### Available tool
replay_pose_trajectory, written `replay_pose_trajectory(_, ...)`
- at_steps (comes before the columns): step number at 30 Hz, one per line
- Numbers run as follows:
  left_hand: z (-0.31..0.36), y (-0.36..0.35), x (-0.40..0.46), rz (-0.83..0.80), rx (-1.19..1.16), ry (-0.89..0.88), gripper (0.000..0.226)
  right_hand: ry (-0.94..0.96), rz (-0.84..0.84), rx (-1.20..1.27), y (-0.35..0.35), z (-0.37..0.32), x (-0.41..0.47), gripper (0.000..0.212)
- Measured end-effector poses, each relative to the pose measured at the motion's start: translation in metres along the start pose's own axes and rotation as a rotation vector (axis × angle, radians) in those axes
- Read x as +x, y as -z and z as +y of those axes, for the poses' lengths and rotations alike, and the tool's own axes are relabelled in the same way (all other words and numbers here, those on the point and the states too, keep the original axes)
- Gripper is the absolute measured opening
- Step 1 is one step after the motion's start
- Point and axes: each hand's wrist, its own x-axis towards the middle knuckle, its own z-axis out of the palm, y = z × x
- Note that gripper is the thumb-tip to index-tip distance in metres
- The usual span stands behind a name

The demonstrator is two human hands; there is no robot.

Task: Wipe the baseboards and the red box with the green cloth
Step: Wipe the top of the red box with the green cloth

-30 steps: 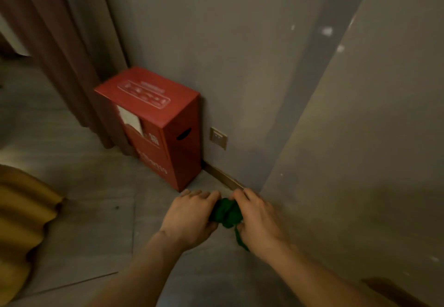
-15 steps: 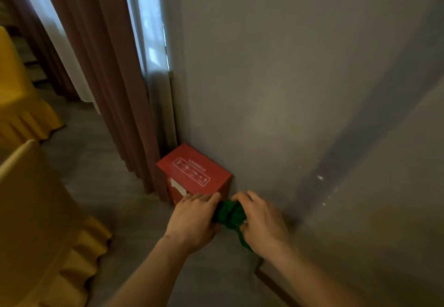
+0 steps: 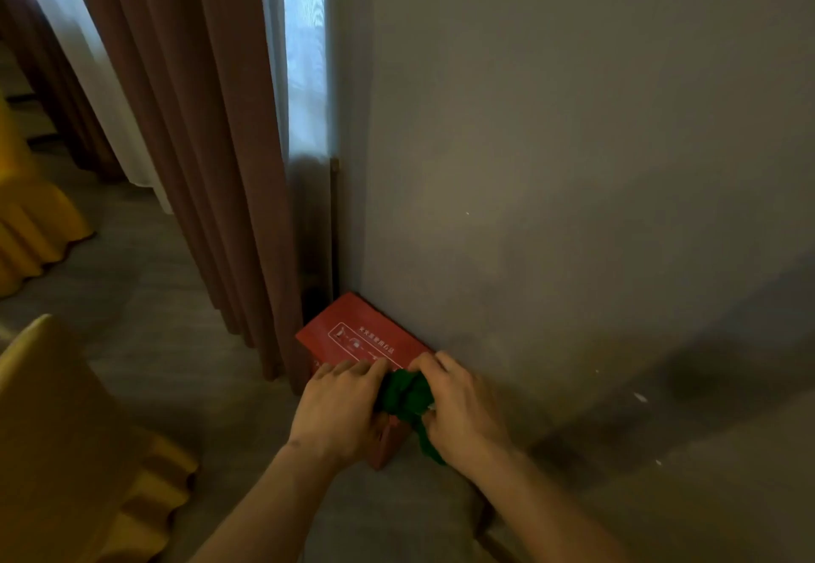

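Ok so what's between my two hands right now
In the head view, the bunched green cloth sits between the left hand and the right hand, gripped by both, in front of the red box.

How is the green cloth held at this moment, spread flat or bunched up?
Bunched up. The green cloth is a crumpled wad gripped between the left hand and right hand, one tail hanging below, above the red box.
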Motion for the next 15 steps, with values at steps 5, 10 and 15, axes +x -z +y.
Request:
replay_pose_trajectory(5, -0.024, -0.038, 0.053, -0.034, 0.014, 0.050, 0.033, -0.030, -0.034, 0.034, -0.042, 0.030, 0.056, 0.057)
replay_pose_trajectory(10, -0.055, -0.097, 0.119, -0.093, 0.044, 0.125, 0.034, -0.046, -0.109, 0.048, -0.102, 0.075, 0.119, 0.061)
replay_pose_trajectory(15, -0.086, -0.160, 0.168, -0.150, 0.030, 0.169, 0.038, -0.086, -0.237, 0.019, -0.159, 0.112, 0.172, 0.063)
